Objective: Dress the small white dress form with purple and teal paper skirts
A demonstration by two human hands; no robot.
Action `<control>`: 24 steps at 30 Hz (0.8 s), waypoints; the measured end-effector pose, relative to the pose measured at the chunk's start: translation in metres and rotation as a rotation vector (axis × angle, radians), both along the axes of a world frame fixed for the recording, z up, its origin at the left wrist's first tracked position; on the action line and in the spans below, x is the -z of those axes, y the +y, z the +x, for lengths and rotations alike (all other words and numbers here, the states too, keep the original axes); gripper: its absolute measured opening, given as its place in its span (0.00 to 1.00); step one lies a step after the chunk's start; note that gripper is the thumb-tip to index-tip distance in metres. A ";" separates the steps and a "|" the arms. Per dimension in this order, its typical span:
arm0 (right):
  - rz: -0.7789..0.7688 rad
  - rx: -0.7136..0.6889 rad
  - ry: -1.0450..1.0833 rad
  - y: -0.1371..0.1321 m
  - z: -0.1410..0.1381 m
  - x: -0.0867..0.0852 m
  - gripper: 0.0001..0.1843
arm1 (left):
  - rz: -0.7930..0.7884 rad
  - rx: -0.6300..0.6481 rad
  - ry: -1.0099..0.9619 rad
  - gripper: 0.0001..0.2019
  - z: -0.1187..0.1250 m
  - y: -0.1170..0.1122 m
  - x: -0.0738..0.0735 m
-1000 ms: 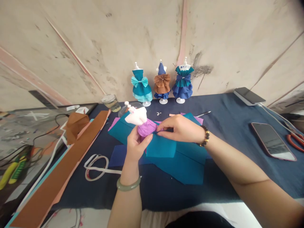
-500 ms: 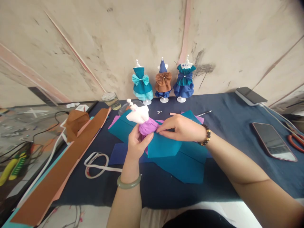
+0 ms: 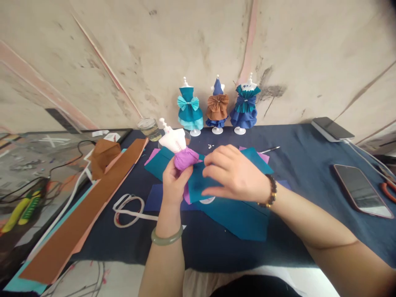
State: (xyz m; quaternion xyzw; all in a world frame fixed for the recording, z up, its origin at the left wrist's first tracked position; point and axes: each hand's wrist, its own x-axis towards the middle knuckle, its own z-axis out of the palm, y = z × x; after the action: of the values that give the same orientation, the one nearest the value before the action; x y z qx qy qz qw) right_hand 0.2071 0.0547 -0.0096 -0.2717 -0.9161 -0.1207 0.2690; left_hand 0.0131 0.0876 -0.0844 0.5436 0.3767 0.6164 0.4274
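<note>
My left hand [image 3: 176,181] is closed around a miniature white dress form [image 3: 174,141], tilted to the left, just below its gathered purple skirt [image 3: 185,159]. A teal piece of fabric or paper [image 3: 195,185] hangs beside the skirt, with a strip of purple along its left edge. Part of a white round base [image 3: 208,200] shows under the teal piece. My right hand [image 3: 236,175] hovers over the teal piece, its fingers curved and apart from the thumb. Nothing shows between them. More teal sheets [image 3: 238,220] lie flat underneath.
Three dressed miniature forms, one with a teal bow [image 3: 189,105], stand along the wall. White tape [image 3: 128,210] and long brown strips [image 3: 86,210] lie left. A glass jar [image 3: 149,128], small white beads [image 3: 210,146], a pen [image 3: 269,149] and a phone [image 3: 361,190] are around.
My right hand has let go of the skirt's side and spread its fingers, shifting slightly down and right. The dress form in my left hand has moved a little left.
</note>
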 end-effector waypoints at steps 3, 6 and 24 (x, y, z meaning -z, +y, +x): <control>0.078 0.015 -0.126 -0.010 -0.017 0.008 0.17 | -0.042 -0.047 -0.041 0.17 -0.002 0.001 -0.006; 0.117 0.067 -0.136 -0.012 -0.026 0.018 0.13 | -0.058 -0.043 -0.055 0.15 -0.003 0.002 -0.009; -0.315 -0.161 0.192 0.005 0.000 0.002 0.17 | -0.121 0.043 -0.052 0.17 -0.008 0.004 -0.006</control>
State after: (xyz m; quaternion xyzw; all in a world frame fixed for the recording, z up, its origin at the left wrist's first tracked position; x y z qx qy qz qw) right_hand 0.2073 0.0596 -0.0120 -0.2466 -0.9125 0.0723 0.3183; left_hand 0.0053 0.0912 -0.0780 0.5085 0.3905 0.5970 0.4822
